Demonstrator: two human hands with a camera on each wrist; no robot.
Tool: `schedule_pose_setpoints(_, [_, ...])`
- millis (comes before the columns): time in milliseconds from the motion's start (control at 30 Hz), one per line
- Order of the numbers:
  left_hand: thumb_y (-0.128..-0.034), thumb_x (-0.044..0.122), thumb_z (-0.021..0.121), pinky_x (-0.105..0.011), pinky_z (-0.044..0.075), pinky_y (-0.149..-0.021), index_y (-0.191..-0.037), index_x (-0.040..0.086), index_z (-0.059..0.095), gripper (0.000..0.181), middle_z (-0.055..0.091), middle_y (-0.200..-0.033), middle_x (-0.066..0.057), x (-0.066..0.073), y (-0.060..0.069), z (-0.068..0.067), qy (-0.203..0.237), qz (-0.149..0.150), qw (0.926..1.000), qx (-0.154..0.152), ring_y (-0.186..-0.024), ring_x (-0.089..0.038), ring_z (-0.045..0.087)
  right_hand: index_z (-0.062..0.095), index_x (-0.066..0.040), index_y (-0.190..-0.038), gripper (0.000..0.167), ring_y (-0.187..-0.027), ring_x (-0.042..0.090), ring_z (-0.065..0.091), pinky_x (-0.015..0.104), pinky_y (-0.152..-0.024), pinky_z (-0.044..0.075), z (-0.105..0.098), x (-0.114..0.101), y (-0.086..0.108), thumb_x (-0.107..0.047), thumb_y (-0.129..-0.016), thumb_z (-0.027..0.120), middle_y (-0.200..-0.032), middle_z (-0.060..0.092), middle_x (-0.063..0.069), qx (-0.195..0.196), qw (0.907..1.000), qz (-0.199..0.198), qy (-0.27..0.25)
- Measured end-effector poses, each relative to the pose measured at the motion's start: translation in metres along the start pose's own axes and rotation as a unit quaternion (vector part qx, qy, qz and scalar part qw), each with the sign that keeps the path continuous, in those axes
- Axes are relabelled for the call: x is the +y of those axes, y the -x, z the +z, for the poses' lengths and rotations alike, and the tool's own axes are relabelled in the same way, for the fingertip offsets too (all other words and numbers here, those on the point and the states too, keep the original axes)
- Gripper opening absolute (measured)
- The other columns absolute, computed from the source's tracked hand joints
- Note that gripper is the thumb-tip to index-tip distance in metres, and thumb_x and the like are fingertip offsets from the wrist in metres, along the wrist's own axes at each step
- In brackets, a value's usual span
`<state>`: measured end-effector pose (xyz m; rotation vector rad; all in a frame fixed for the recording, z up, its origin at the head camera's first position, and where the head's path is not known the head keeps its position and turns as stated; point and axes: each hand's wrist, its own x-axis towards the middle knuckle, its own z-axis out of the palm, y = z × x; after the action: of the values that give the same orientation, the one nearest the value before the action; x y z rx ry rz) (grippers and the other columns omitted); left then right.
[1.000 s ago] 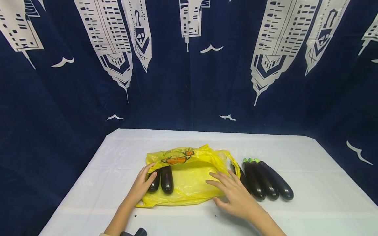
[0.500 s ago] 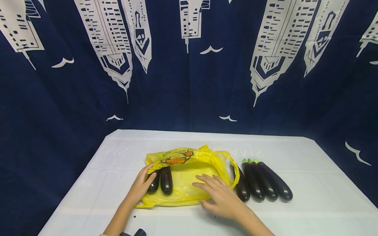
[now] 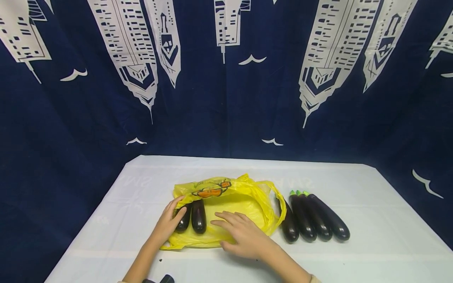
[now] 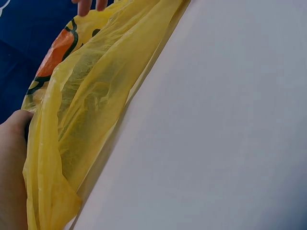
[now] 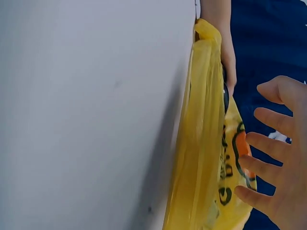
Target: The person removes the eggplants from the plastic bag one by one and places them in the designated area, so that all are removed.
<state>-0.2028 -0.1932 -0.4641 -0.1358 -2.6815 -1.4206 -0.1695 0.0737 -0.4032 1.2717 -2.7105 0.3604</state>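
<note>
A yellow plastic bag with an orange and black print lies with its mouth spread toward me in the head view. Two dark eggplants rest side by side inside its left part. My left hand holds the bag's left edge, the thumb beside the outer eggplant; in the left wrist view the thumb lies along the yellow film. Over the bag's front middle hovers my right hand, fingers spread and holding nothing. The right wrist view likewise has the right hand apart from the bag.
Several more eggplants with green stem ends lie in a row right of the bag, the nearest one partly behind a bag handle. A white cloth covers the table. Behind hangs a navy curtain. A dark object shows at the bottom edge.
My right hand has moved left, from the bag's right handle to over its front middle, uncovering the nearest eggplant of the row. The left hand and the bag have stayed put.
</note>
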Motion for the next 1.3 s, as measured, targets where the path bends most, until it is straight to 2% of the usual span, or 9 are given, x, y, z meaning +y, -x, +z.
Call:
schedule_pose_setpoints(333, [-0.0927,0.048,0.042,-0.069,0.020,-0.099,-0.138,0.026,0.033,0.051,0.025,-0.149,-0.009,0.001,0.000,-0.001,0.001,-0.010,0.9999,-0.005,-0.136,-0.037,0.021,0.043,-0.027,-0.135,0.049,-0.128,0.020,0.043,0.042,-0.102,0.039,0.008,-0.007,-0.026,-0.038,-0.087,0.050,-0.141,0.041,0.001,-0.044,0.9990,0.006,0.000])
schedule_pose_setpoints(600, [-0.0926,0.047,0.043,-0.069,0.022,-0.098,-0.138,0.024,0.034,0.052,0.026,-0.148,-0.011,-0.001,-0.002,-0.001,0.001,-0.005,1.0000,0.001,-0.135,-0.038,0.023,0.041,-0.025,-0.137,0.052,-0.128,0.022,0.043,0.039,-0.100,0.042,0.013,-0.009,-0.045,-0.037,-0.086,0.050,-0.144,0.037,0.003,-0.070,0.9973,0.008,-0.021])
schedule_pose_setpoints(867, [-0.0915,0.051,0.042,-0.068,0.021,-0.100,-0.138,0.026,0.033,0.054,0.025,-0.149,-0.009,-0.001,0.000,-0.002,0.005,-0.015,0.9999,-0.007,-0.137,-0.036,0.021,0.037,-0.027,-0.138,0.054,-0.131,0.022,0.039,0.043,-0.093,0.047,0.017,-0.011,-0.054,-0.036,-0.086,0.050,-0.148,0.031,0.002,-0.083,0.9949,0.031,-0.047])
schedule_pose_setpoints(1300, [-0.0921,0.049,0.042,-0.068,0.022,-0.099,-0.138,0.024,0.034,0.053,0.026,-0.148,-0.011,0.000,0.000,-0.001,0.000,-0.011,0.9999,-0.008,-0.136,-0.037,0.022,0.037,-0.033,-0.137,0.051,-0.135,0.022,0.032,0.049,-0.089,0.048,0.023,-0.013,-0.063,-0.038,-0.088,0.050,-0.151,0.023,-0.002,-0.089,0.9928,0.052,-0.060])
